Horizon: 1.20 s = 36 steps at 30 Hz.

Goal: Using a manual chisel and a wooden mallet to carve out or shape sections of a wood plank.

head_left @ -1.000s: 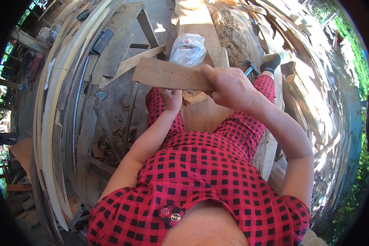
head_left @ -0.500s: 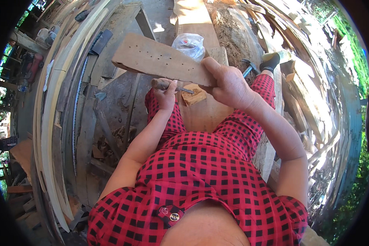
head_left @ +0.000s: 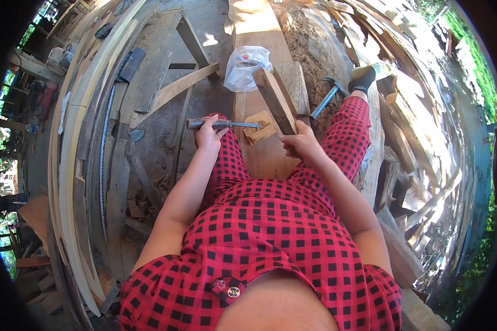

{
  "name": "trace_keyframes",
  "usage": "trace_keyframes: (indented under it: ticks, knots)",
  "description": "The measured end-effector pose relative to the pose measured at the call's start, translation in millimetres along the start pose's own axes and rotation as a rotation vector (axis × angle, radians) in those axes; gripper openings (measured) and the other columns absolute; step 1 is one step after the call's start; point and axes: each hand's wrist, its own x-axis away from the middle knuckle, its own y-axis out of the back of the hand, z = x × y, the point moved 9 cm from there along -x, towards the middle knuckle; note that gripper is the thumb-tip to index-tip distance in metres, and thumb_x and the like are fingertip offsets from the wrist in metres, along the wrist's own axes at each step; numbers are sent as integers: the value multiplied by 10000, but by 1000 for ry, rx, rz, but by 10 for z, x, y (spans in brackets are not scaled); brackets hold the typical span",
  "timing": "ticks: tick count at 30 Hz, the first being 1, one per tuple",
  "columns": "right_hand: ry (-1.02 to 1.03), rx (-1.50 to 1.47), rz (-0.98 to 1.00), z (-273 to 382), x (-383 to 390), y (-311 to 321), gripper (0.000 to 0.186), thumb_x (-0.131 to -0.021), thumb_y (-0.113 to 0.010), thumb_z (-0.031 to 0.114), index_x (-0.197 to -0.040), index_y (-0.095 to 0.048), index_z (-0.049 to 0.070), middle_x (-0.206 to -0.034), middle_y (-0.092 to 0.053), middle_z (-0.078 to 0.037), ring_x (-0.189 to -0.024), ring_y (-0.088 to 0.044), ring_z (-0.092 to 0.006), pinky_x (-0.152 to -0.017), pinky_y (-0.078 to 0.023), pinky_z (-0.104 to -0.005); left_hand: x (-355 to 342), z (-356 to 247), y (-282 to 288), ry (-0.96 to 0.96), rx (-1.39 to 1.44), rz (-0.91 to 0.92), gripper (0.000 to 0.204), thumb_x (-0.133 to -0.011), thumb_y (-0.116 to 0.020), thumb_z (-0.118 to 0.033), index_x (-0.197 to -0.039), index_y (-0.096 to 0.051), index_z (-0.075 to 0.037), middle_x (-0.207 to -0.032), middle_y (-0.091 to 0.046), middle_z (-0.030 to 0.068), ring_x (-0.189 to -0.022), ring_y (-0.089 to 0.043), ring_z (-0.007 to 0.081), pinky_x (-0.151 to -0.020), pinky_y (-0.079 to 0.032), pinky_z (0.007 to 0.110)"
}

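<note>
Person is sitting astride a long plank [head_left: 259, 33] that's serving as the worktop, legs in red-and-black check either side. Left hand [head_left: 209, 132] is wrapped tight round the handle of a chisel [head_left: 222, 124], which is lying roughly level w/ the blade pointing right, tip just over a small pale wood block [head_left: 261, 128] resting on the plank. Right hand [head_left: 301, 144] is clamped round the lower end of a wooden slat [head_left: 274, 99], holding it tilted up and away, upper end near a clear plastic bag [head_left: 247, 67] lying further along the plank. A hammer [head_left: 327, 95] is lying just right of the plank by the right knee; a long saw blade [head_left: 101, 165] is lying well off to the left among boards. Judging by the grips, the slat looks like it's being lined up for chisel work. To do that well: probably best seating the slat flat on the plank or against the block first, not cutting it in mid-air; keeping the right-hand fingers behind the blade's line, not ahead of it; keeping the chisel bevel low and taking thin shavings w/ the grain. Chisel edge isn't clear enough to judge its sharpness.
</note>
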Motion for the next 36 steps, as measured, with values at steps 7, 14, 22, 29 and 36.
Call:
trace_keyframes:
  ticks: [7, 14, 22, 29, 36]
  knots:
    - [-249, -193, -39, -957, 30, 177, 165, -817, -653, 56, -875, -506, 10, -629, -552, -80, -441, -538, -172, -390, -435, -276, 443, -483, -1024, -287, -230, 313, 399, -697, -604, 94, -1026, -456, -76, -880, -593, 59, -829, -638, 200, -710, -553, 356]
    - [-196, -227, -48, -997, -190, 234, 166, -815, -658, 56, -892, -518, 12, -650, -556, -73, -466, -543, -157, -398, -453, -276, 471, -437, -1413, -415, -491, 574, 320, -688, -602, 97, -953, -495, -45, -893, -621, 81, -896, -656, 207, -711, -561, 305]
    - [-186, -160, 0, -952, -141, 137, 227, -794, -697, 100, -866, -501, 13, -627, -547, -67, -422, -515, -152, -369, -402, -284, 533, -487, -1431, -464, -542, 607, 282, -693, -587, 113, -912, -516, -50, -880, -624, 74, -897, -652, 193, -705, -548, 285]
    - [-208, -114, -17, -932, -95, 186, 232, -790, -705, 122, -847, -503, 24, -620, -552, -70, -420, -522, -154, -367, -394, -293, 522, -426, -1460, -455, -552, 639, 289, -686, -593, 114, -914, -519, -48, -879, -620, 63, -893, -647, 186, -721, -545, 288]
    - [-224, -100, -4, -928, -101, 182, 209, -803, -696, 124, -872, -517, 42, -627, -563, -52, -428, -534, -140, -376, -402, -264, 577, -420, -1484, -509, -551, 648, 302, -680, -610, 108, -923, -522, -49, -889, -620, 66, -881, -640, 175, -729, -544, 305]
